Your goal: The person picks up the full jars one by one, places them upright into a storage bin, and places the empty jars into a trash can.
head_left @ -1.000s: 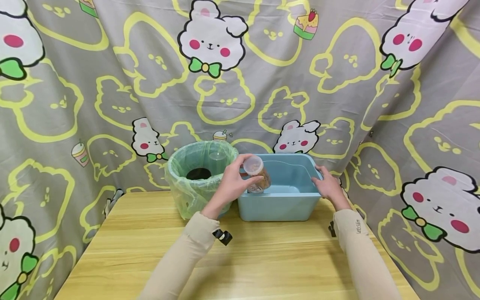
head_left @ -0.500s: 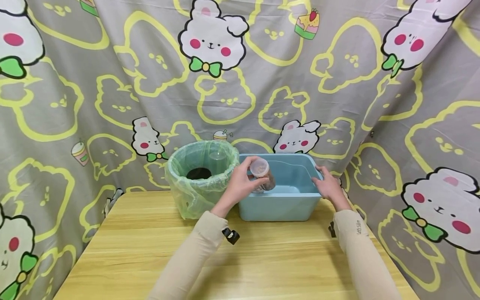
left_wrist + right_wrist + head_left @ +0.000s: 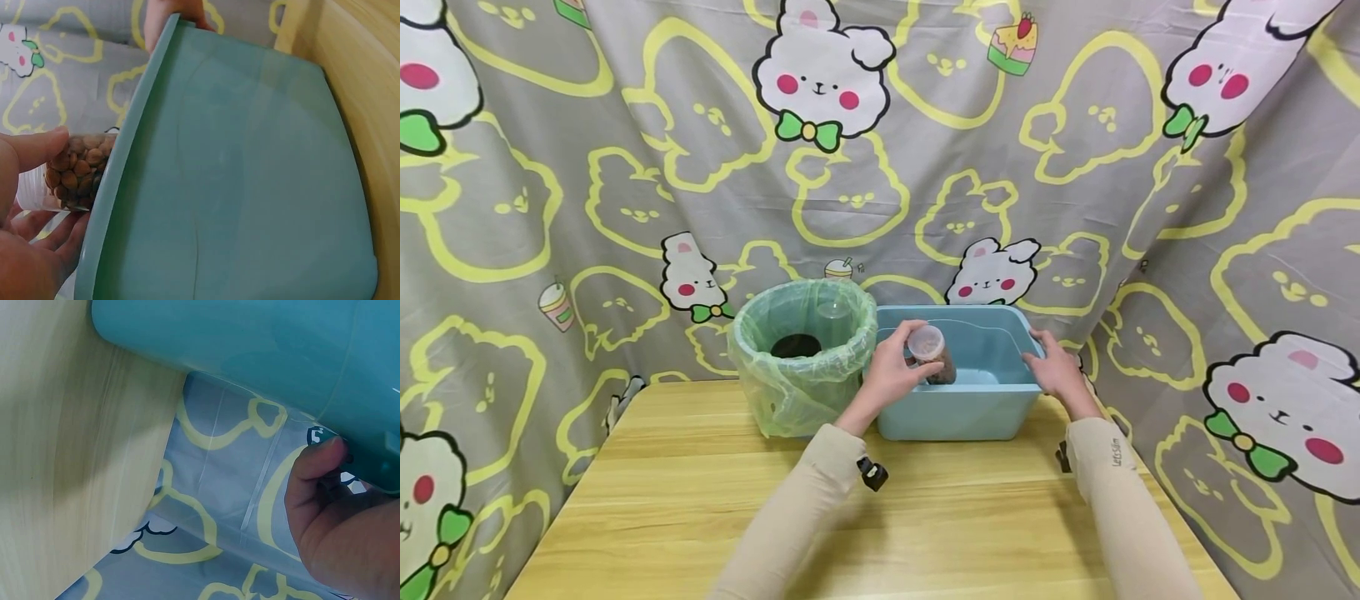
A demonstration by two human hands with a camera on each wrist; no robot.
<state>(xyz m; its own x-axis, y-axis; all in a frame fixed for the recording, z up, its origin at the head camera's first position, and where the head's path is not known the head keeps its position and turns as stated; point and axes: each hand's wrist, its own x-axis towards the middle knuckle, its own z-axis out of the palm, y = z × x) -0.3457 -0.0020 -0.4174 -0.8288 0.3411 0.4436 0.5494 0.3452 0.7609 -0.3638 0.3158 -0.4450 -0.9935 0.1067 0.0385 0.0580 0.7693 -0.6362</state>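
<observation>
My left hand (image 3: 895, 368) pinches a clear plastic jar (image 3: 928, 342) with a whitish translucent lid between thumb and fingers. Inside the jar (image 3: 80, 170) are brown, nut-like pieces, seen best in the left wrist view. The jar is over the left part of a blue plastic bin (image 3: 955, 418), its lower end hidden behind the bin's near rim in that same view. At the bin's right end, my right hand (image 3: 1058, 373) grips the rim. The right wrist view shows its thumb (image 3: 325, 455) against the bin's outer side, with the other fingers mostly hidden.
Left of the blue bin stands a round bucket (image 3: 747, 350) lined with a thin green bag. A dark round thing (image 3: 797, 345) and a clear round container (image 3: 831, 311) show inside it. Patterned grey curtains (image 3: 880, 183) hang behind the wooden table (image 3: 700, 500).
My left hand has carried the jar to the right and slightly lower, farther over the blue bin. The right hand keeps its place on the rim.
</observation>
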